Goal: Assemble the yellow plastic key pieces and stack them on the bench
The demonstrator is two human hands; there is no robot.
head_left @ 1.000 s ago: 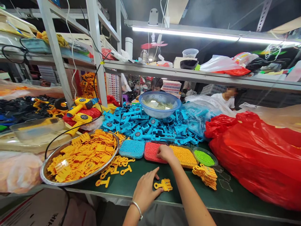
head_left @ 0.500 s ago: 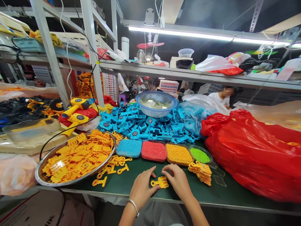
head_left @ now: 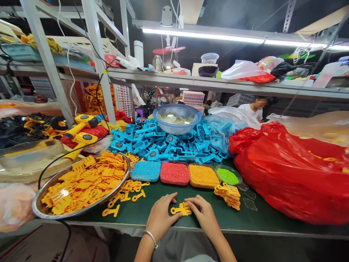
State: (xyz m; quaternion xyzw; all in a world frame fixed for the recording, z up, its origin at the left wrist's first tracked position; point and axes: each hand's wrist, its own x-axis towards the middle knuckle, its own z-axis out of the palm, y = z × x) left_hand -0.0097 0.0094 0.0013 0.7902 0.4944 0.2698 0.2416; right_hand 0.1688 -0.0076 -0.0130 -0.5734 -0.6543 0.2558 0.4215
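Observation:
A small yellow fork-shaped plastic piece [head_left: 184, 209] with a ring at its left end lies on the green table, small coloured spots showing on it. My left hand [head_left: 160, 214], with a silver bangle at the wrist, curves around the ring end, thumb against the lower edge and index finger near the upper side. At the opposite end, my right hand [head_left: 202, 213] bends its thumb and index finger onto the piece's right side. Whether something tiny is between those fingertips is hidden. Right of my hands sits a stack of like yellow pieces [head_left: 229, 196].
Trays of blue beads [head_left: 145, 171], red beads [head_left: 175, 173], yellow beads [head_left: 204, 175] and green beads [head_left: 227, 176] line the table. A metal basin [head_left: 35, 203] of yellow parts stands left, a red bag [head_left: 283, 174] right. Behind are blue plastic parts [head_left: 131, 140] and a bowl [head_left: 177, 127].
My right fingertips have come down from above the yellow plastic piece onto its right side. Coloured spots now show on the piece. The view has shifted slightly.

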